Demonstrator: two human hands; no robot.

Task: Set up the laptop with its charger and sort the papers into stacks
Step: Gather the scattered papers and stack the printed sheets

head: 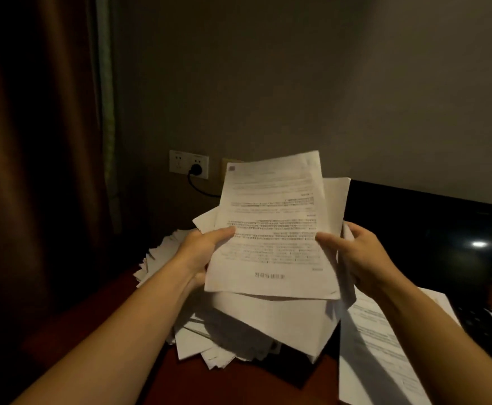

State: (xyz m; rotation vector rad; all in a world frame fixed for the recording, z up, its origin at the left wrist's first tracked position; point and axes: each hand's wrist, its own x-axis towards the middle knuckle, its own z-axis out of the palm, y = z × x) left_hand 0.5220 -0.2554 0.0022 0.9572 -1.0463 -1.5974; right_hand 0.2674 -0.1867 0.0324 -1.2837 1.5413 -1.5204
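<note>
— Where do we stand?

— We hold a bundle of sheets [271, 229] up off the bench [93, 325], above the loose pile [253, 331]. Our left hand [206, 249] grips the bundle's left edge, thumb on the printed face, fingers curled behind. Our right hand [355, 255] grips the right edge the same way. The top page faces us upside down.

— And the laptop?

— The laptop [443, 229] stands open at the back right with its screen dark. More papers [379, 331] lie just in front of it. A plug [195, 170] sits in the wall socket [188, 164], and its cable [201, 190] runs off behind our sheets. We cannot tell whether it reaches the laptop.

— What could go wrong from here?

— The bundle is uneven, with back sheets poking out at both sides. If we loosen one hand to peel off a page, we judge those could slip free and drop into the pile, mixing with the unsorted lot.

— Anything else?

— The pile itself is ragged and fans toward the bench's near edge, so setting our bundle down carelessly may shove sheets over it. The light is dim and the print inverted, so we might misread a heading and start a wrong stack. Papers creeping rightward could also bury the keyboard.
</note>
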